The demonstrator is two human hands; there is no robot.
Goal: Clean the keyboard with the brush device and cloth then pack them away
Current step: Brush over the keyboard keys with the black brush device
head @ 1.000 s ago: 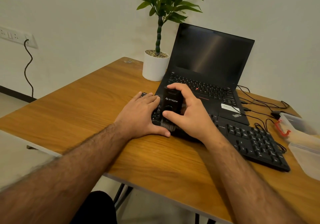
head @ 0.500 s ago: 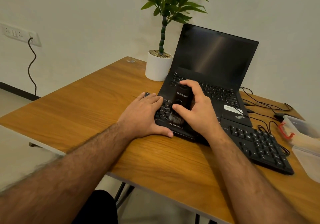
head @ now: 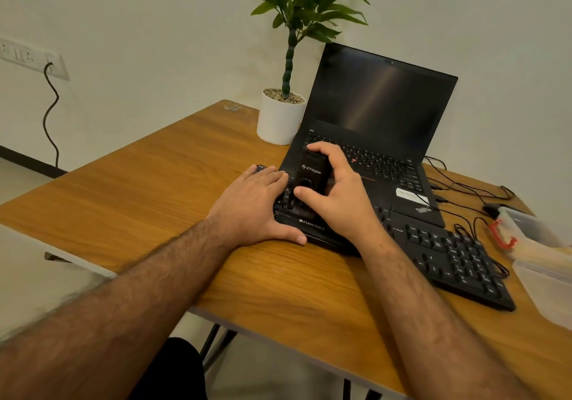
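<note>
Brushing stage, by my reading. The right hand (head: 337, 195) has its grip wrapped around the black boxy plastic brush device (head: 311, 176), thumb on the near side, fingers curled over the far top. The device stands tilted on the left end of the black flat plastic keyboard (head: 448, 254), bristle end down on the keys just above the printed brand name on the front lip. A round button and white lettering show on its face.

The left hand (head: 257, 204) lies flat, grip released, fingers straight across the keyboard's left edge and thumb along its front edge; it looks to be steadying the board.

Progress, as a judgement: only the left end is under the brush, and the number pad end lies well apart from it. The cloth wipe and the packing away appear not yet done. No cloth can be made out clearly.

Materials: the wood-grain laminate table (head: 154, 189) is smooth, with a slight sheen. The keyboard is matte, with low square keys and white legends. The open black laptop (head: 380, 114) sits just behind it, with a dark glossy screen. A clear, soft-looking plastic box with a red clip (head: 532, 244) sits at the right edge, likely the storage; its contents are blurred. A white cylindrical pot holding a green leafy plant (head: 278, 121) stands beside the laptop. Thin black cables (head: 464, 189) trail to the right.
</note>
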